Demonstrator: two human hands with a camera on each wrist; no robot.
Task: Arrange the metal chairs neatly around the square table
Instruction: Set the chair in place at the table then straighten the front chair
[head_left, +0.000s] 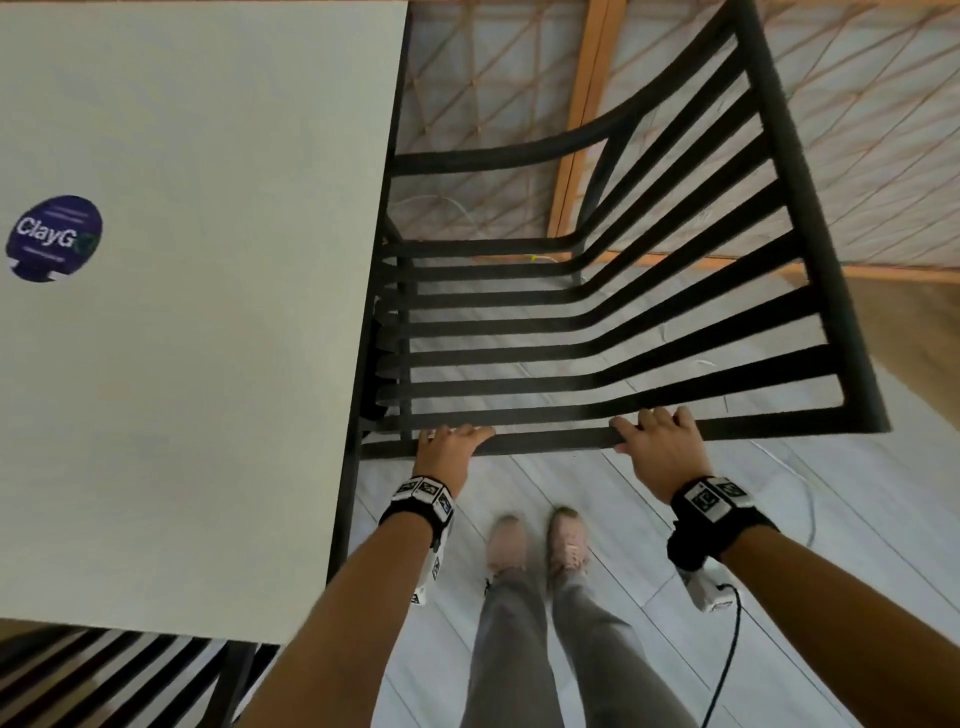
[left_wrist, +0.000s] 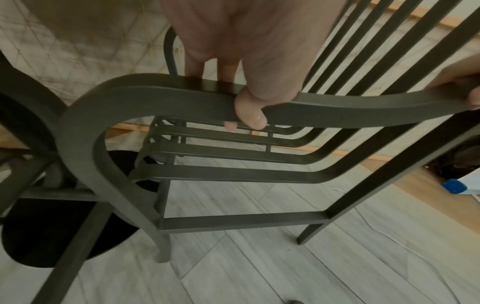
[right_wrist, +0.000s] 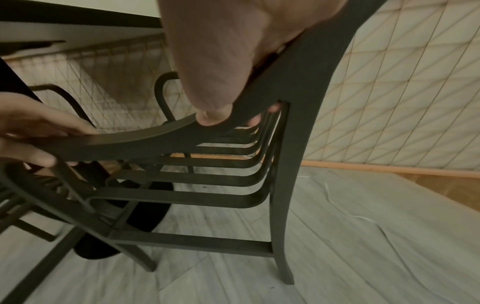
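A black metal chair with flat slats (head_left: 597, 322) stands on the pale plank floor (head_left: 649, 519) at the right side of the square white-topped table (head_left: 208, 338), its seat front tucked in against the dark table edge. Seen from the head camera, the chair's slats run from the table side across the seat and bend up into the backrest, which rises on the side away from the table.

The person stands beside the chair, both arms stretched forward to the curved armrest rail nearest them. The left hand (head_left: 451, 448) grips this rail near its table end; the left wrist view shows the fingers over the top of the rail and the thumb (left_wrist: 250, 115) curled underneath it. The right hand (head_left: 660, 441) holds the same rail farther along, close to where it meets the backrest post; in the right wrist view the thumb (right_wrist: 213, 111) presses the near face of the rail while fingertips wrap behind it. The two hands sit well apart on the rail.

A second slatted black chair (head_left: 104, 675) shows partly under the table's near edge. A round blue sticker (head_left: 54, 238) lies on the tabletop. Under the table a round black base (left_wrist: 64, 232) rests on the floor. A lattice-patterned wall panel with a wooden frame (head_left: 857, 130) stands beyond the chair.
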